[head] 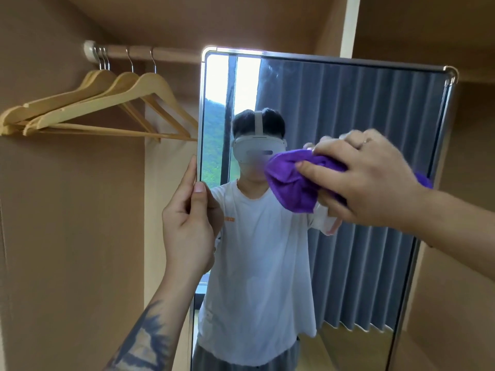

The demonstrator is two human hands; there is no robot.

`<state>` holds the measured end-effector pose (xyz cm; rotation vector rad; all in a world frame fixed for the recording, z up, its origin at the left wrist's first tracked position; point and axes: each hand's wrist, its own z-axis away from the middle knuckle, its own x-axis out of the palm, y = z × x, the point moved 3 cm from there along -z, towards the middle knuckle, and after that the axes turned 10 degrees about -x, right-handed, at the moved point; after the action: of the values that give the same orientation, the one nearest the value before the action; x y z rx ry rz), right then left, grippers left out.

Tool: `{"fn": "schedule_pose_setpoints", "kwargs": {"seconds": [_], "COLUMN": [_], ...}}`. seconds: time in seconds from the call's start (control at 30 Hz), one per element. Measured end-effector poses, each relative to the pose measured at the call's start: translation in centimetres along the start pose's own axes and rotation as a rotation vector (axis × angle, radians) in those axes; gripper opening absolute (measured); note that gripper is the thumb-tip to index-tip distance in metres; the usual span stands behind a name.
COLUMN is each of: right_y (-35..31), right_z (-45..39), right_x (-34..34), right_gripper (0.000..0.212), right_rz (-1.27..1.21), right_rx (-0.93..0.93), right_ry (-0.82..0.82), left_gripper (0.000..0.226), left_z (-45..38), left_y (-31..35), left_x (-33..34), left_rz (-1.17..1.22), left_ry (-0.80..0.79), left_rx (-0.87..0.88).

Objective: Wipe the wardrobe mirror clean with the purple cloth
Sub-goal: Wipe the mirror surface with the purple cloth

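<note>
Nearest the camera, at lower left of the frame, a tattooed forearm rises to the left hand [188,218], which pinches the left edge of the mirror [356,124] between thumb and fingers. At right of centre the right hand [372,178] grips the bunched purple cloth [292,180], fingers curled over it and thumb beneath, and holds it against the glass in the mirror's upper middle; a ring shows on one finger. Behind, the glass reflects a person in a white shirt and headset, grey curtains and a bright window. Farther back at upper left, wooden hangers [107,103] hang on a rail [160,55] inside the brown wardrobe
</note>
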<state>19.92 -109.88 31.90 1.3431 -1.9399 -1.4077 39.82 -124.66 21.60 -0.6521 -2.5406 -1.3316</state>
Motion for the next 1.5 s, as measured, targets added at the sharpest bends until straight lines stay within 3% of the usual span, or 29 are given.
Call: {"fn": "schedule_pose_setpoints", "kwargs": {"seconds": [0.07, 0.17, 0.2, 0.23, 0.33, 0.4, 0.47, 0.57, 0.6, 0.8, 0.87, 1.03, 1.07, 1.17, 1.23, 1.3, 1.4, 1.43, 1.5], "right_y": [1.7, 4.3, 3.9, 2.8, -1.3, -1.4, 0.4, 2.7, 2.5, -2.9, -2.0, 1.2, 0.2, -3.3, -2.8, -0.1, 3.8, 3.4, 0.6], "right_z": [-0.7, -1.5, -1.7, -1.8, -1.8, -1.8, -2.5, -3.2, -3.4, -3.3, -3.6, -5.2, -5.5, -5.6, -5.6, -6.3, -6.8, -6.9, -6.8], "right_x": [-0.5, -1.0, -0.8, -0.3, 0.7, 0.5, 0.3, -0.4, -0.3, 0.9, 0.7, -0.2, 0.1, 1.1, 0.9, 0.4, -0.7, -0.6, 0.3], "right_gripper": [0.044, 0.041, 0.040, 0.040, 0.037, 0.036, 0.040, 0.041, 0.041, 0.030, 0.032, 0.039, 0.038, 0.032, 0.031, 0.034, 0.041, 0.041, 0.040], "right_rz": [0.048, 0.027, 0.014, 0.011, -0.018, -0.018, 0.002, 0.014, 0.015, -0.023, -0.003, 0.007, 0.001, -0.009, 0.017, 0.070, 0.057, 0.060, 0.076], "right_rx": [0.044, 0.494, 0.543, 0.493, 0.114, 0.027, 0.171, 0.551, 0.582, 0.118, 0.050, 0.508, 0.478, 0.113, -0.031, 0.070, 0.491, 0.522, 0.383], "right_ry": [0.001, 0.182, 0.202, 0.191, 0.079, 0.022, 0.071, 0.217, 0.225, 0.096, 0.062, 0.202, 0.195, 0.109, 0.045, 0.084, 0.219, 0.222, 0.171], "left_gripper": [0.044, 0.043, 0.043, 0.043, 0.042, 0.041, 0.042, 0.043, 0.043, 0.042, 0.042, 0.039, 0.040, 0.042, 0.042, 0.042, 0.041, 0.041, 0.042], "left_z": [0.1, 0.0, -0.1, -0.1, -0.3, -0.4, -0.4, -0.2, -0.2, -0.3, -0.3, 0.0, -0.1, -0.5, -0.4, -0.3, -0.4, -0.3, -0.2], "left_y": [0.1, -0.3, -0.4, -0.4, -0.3, -0.3, -0.3, -0.5, -0.5, -0.4, -0.4, -0.4, -0.5, -0.7, -0.6, -0.7, -1.0, -1.0, -0.9], "left_x": [0.0, -0.2, -0.3, -0.4, -0.6, -0.6, -0.6, -0.7, -0.7, -0.8, -0.7, -0.6, -0.7, -1.1, -1.1, -1.1, -1.3, -1.3, -1.3], "left_rz": [-0.003, -0.003, 0.000, 0.007, -0.016, -0.016, -0.009, -0.009, -0.010, -0.012, -0.018, -0.028, -0.013, 0.020, 0.028, 0.046, 0.031, 0.024, 0.037], "left_ry": [0.005, 0.005, 0.009, 0.010, 0.017, 0.020, 0.018, 0.017, 0.006, 0.005, 0.003, 0.000, 0.002, 0.001, -0.021, -0.030, -0.035, -0.037, -0.044], "left_rx": [0.011, 0.020, 0.016, 0.010, 0.020, 0.011, 0.012, 0.010, 0.006, 0.004, 0.003, 0.018, 0.010, -0.012, -0.012, -0.021, -0.033, -0.032, -0.038]}}
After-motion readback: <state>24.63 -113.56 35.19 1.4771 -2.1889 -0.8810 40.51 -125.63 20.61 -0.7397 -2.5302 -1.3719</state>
